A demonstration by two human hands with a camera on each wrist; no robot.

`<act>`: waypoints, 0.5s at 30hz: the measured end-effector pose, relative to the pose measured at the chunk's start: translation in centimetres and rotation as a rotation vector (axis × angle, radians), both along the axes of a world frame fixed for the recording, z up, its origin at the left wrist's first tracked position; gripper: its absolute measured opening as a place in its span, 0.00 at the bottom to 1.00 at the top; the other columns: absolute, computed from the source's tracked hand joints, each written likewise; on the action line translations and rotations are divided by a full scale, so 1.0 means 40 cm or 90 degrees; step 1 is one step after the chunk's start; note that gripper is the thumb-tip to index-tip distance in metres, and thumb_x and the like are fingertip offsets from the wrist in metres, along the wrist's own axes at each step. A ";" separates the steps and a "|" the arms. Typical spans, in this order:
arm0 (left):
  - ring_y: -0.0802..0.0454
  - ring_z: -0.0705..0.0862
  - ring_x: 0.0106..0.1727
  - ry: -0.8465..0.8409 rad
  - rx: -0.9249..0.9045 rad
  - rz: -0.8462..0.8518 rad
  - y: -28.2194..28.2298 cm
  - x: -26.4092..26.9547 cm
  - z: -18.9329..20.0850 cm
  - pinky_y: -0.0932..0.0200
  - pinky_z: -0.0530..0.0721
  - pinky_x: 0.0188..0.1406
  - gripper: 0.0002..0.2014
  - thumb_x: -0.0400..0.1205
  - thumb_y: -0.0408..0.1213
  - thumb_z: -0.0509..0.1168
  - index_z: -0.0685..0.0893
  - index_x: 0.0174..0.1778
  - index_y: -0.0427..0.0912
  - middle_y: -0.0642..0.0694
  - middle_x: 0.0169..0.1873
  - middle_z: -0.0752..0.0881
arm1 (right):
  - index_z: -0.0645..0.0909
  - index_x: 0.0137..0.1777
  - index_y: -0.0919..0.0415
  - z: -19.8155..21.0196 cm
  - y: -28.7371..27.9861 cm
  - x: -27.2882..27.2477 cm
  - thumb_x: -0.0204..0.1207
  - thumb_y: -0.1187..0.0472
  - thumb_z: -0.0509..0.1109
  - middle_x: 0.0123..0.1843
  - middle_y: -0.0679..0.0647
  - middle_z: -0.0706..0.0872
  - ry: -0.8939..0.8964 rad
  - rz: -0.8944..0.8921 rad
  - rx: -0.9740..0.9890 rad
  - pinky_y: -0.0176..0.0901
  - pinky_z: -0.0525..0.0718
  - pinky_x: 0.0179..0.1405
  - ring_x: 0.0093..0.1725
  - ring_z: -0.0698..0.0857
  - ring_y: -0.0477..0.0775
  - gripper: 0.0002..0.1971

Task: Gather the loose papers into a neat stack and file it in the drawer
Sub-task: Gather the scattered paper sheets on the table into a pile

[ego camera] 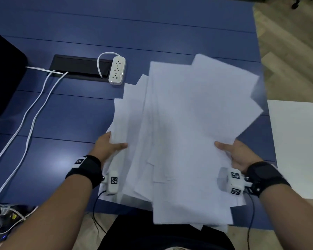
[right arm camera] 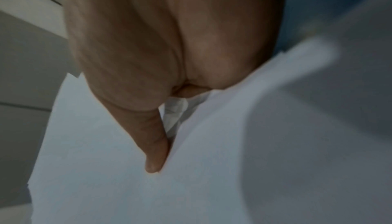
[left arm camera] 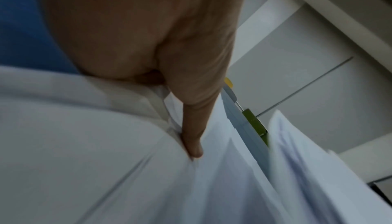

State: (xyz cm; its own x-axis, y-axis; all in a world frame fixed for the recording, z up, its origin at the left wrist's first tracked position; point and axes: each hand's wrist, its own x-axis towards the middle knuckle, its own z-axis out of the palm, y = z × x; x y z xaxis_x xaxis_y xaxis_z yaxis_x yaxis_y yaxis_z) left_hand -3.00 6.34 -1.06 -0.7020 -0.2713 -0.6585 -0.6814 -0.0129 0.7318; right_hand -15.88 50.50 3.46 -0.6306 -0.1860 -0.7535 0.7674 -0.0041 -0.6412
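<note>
A fanned, uneven bundle of white papers (ego camera: 184, 127) is lifted over the blue table (ego camera: 70, 116), its sheets splayed at different angles and hanging past the near edge. My left hand (ego camera: 109, 146) grips the bundle's left side, thumb on top and fingers hidden beneath. My right hand (ego camera: 231, 150) grips the right side the same way. In the left wrist view the thumb (left arm camera: 191, 127) presses into the papers (left arm camera: 106, 169). In the right wrist view the thumb (right arm camera: 152, 143) pinches the papers (right arm camera: 191, 185). No drawer is recognisable in any view.
A white power strip (ego camera: 117, 70) lies by a black cable slot (ego camera: 79, 66) at the back left, with white cables (ego camera: 31, 112) trailing toward the near left edge. A white surface (ego camera: 296, 145) stands to the table's right. A dark object (ego camera: 4, 78) sits far left.
</note>
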 end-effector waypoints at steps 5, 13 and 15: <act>0.38 0.94 0.60 -0.084 0.091 0.062 0.080 -0.038 -0.022 0.34 0.89 0.69 0.22 0.84 0.56 0.74 0.91 0.65 0.42 0.43 0.56 0.96 | 0.86 0.67 0.60 -0.095 -0.147 0.033 0.83 0.73 0.73 0.65 0.58 0.92 -0.003 0.045 0.023 0.52 0.93 0.54 0.55 0.95 0.54 0.15; 0.51 0.84 0.73 -0.074 0.074 -0.011 0.117 -0.046 0.000 0.46 0.80 0.80 0.28 0.79 0.50 0.82 0.83 0.73 0.46 0.51 0.73 0.87 | 0.82 0.68 0.60 -0.136 -0.238 0.052 0.74 0.51 0.83 0.69 0.61 0.84 0.165 0.167 0.426 0.61 0.82 0.74 0.71 0.82 0.67 0.25; 0.46 0.90 0.67 -0.033 0.037 -0.014 0.132 -0.043 -0.015 0.50 0.87 0.70 0.24 0.78 0.38 0.84 0.86 0.69 0.42 0.45 0.66 0.91 | 0.80 0.71 0.58 -0.125 -0.257 0.062 0.74 0.48 0.82 0.74 0.62 0.74 0.176 0.216 0.530 0.56 0.79 0.74 0.73 0.76 0.68 0.29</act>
State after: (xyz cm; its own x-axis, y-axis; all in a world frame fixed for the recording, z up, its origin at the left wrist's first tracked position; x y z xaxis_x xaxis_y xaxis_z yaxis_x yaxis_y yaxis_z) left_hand -4.73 11.62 -1.65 -0.6723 -0.2170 -0.7078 -0.7185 -0.0390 0.6944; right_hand -13.40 40.23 -1.52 -0.8175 0.1386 -0.5591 0.4639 0.7338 -0.4964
